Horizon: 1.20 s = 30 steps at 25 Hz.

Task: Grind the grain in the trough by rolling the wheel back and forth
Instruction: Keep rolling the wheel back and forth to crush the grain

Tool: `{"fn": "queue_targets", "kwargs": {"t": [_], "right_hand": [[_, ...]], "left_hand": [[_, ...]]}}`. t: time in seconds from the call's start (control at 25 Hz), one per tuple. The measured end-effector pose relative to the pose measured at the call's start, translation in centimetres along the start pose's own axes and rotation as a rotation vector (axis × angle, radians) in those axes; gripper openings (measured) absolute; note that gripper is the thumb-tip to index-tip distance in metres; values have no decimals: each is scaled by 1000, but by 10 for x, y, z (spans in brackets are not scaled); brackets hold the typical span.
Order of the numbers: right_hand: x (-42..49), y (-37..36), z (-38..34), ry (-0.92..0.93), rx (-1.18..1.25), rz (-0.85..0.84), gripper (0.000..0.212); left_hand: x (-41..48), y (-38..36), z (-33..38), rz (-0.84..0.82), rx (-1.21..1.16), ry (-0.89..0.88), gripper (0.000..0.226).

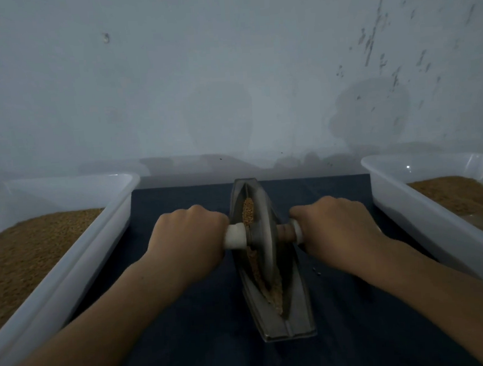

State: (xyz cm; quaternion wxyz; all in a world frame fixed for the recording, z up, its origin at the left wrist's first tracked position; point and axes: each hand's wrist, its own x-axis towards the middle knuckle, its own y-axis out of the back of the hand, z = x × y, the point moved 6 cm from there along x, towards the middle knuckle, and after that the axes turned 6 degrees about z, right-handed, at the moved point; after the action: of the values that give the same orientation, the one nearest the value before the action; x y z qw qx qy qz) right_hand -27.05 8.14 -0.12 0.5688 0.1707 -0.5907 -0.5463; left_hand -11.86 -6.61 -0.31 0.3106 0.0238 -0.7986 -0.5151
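Note:
A narrow grey metal trough [297,319] lies lengthwise on a dark blue cloth, running away from me. A grey metal wheel [262,238] stands in its groove around the middle. Brown grain [248,211] shows in the groove beyond the wheel, and paler crushed grain [275,294] lies nearer me. A white-ended axle handle [235,236] passes through the wheel. My left hand [188,238] grips the left end of the handle and my right hand [334,225] grips the right end, both with fingers curled round it.
A translucent white tub [107,238] holding brown grain stands to the left of the cloth. A second tub [390,198] with brown grain stands to the right. A pale wall rises just behind the trough's far end.

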Motion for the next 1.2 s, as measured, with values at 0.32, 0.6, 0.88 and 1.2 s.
{"fn": "queue_targets", "kwargs": {"t": [0.32,0.6,0.88,1.2], "right_hand": [[75,-26,0,-60,9,-98,20],[-16,12,-1,56,-55,104,54],[50,-36,11,-117,36,0,21],[9,-14,0,3,-16,81,37]], "left_hand": [[54,-28,-13,-64,-18,99,11],[-16,18,11,53,78,-67,35],[53,-16,0,-9,85,32,7],[5,-6,3,82,39,-3,29]]}}
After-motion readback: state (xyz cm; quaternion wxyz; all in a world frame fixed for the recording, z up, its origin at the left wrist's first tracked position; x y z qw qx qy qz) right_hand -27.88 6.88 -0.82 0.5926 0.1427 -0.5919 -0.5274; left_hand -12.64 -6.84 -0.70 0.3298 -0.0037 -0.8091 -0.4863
